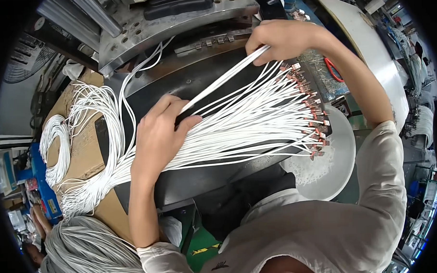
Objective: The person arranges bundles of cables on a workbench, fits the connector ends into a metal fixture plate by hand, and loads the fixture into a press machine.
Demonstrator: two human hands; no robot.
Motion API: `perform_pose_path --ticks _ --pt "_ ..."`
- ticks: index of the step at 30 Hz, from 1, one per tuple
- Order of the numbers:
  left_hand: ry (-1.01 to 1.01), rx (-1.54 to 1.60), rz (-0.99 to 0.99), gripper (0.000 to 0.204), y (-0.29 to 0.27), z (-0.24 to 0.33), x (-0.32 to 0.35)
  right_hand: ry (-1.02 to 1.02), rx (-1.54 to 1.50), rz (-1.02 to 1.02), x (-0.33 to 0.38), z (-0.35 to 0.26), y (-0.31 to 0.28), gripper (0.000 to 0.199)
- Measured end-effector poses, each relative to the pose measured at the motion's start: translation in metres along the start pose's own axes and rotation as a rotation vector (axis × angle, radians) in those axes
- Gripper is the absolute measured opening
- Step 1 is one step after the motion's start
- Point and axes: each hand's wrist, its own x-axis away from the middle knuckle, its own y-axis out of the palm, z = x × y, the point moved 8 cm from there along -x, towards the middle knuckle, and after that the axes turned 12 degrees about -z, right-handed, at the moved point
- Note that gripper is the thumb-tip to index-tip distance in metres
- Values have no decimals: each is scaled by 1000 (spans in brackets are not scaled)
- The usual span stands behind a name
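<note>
A few white cables (224, 81) are pulled taut in a thin bunch between my two hands. My right hand (287, 40), at the far right of the work surface, is closed around one end of this bunch; the tips inside the fist are hidden. Lower and to the left, my left hand (157, 136) curls over the same bunch, its thumb and fingers pinching it. Beneath, a wide fan of white cables (247, 126) lies on the black work surface (177, 186). The fan's right ends carry small metal connectors (318, 114) with orange-red bits.
A metal machine (181, 24) stands at the back. A pale round bowl (342, 156) with white scraps sits at the right, near a red-handled tool (332, 70). Looped white cables (57, 149) rest on cardboard (119, 207) at the left, above a thick grey cable coil (85, 252).
</note>
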Motion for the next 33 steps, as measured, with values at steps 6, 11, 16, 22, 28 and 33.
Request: perform_pose_path --ticks 6,11,16,22,28,33 --pt "38 -52 -45 27 6 19 -14 -56 -138 72 -8 6 23 19" --pt "109 -46 -115 23 15 26 -11 61 -188 -310 -7 3 38 20" --pt "171 -170 71 22 4 28 -13 -339 -500 -124 -14 -25 28 25" --pt "-231 802 -59 17 -44 -31 -13 -216 -731 28 24 -1 4 34" --pt "21 1078 -806 28 39 75 -69 -282 -833 103 77 78 -1 45" --pt "-125 1507 -435 25 100 108 -99 -465 -1040 216 24 32 6 51"
